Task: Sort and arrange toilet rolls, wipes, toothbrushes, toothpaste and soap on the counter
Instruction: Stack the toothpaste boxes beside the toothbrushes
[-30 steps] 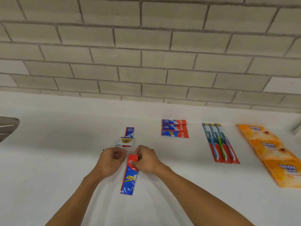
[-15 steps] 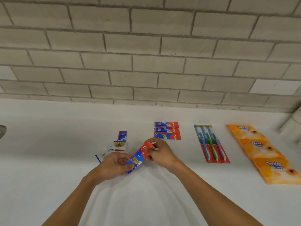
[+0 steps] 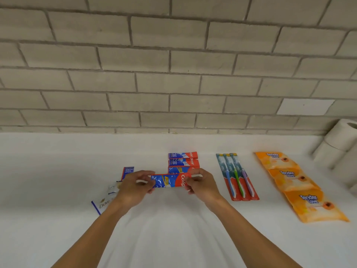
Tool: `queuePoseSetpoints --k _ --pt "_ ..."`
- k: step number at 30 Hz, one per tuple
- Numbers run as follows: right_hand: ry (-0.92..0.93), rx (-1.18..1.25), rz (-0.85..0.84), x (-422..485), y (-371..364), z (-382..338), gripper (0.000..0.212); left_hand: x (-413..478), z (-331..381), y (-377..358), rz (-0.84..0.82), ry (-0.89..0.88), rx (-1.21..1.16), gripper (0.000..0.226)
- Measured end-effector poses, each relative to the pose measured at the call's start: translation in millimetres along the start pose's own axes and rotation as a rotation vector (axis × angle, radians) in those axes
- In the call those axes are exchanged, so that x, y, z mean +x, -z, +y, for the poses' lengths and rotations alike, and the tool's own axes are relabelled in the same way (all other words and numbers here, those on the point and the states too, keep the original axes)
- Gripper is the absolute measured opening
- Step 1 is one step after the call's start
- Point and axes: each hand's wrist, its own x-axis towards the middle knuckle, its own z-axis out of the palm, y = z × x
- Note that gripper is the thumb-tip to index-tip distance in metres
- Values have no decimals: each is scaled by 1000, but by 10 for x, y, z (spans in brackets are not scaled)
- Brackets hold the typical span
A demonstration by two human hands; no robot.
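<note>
Brightness: bright and even; the white counter [image 3: 58, 190] is almost washed out all round the toothpaste box [image 3: 170, 180].
Light source: out of view, from above.
Shadows: pale, soft, overlapping streaks on the counter on the near side of the toothpaste box.
Sharpness: lettering on the toothpaste box reads clearly, as does that on the wipes packs [image 3: 301, 188] well to its right.
Blur: the toilet rolls [image 3: 340, 144] far right of it are smeared; the soap boxes [image 3: 108, 198] to its left look soft.
Distortion: above it, the brick wall [image 3: 173, 64] bows, its mortar lines splaying toward the edges.
</note>
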Motion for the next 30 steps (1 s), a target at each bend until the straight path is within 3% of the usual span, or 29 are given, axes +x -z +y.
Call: queuePoseSetpoints --k 6,10,19,23,30 --pt "5 -14 113 225 149 68 5 297 -26 -309 126 1 59 19" --pt "11 -31 150 398 180 97 14 446 -67 -449 201 7 136 16" --pt "-42 -161 284 908 250 107 8 821 -71 -665 178 35 241 23" --pt "-31 -229 280 1037 257 155 20 906 -136 -729 126 26 318 28" --pt "-36 -240 289 1188 291 210 16 1058 -246 -794 112 28 314 22"
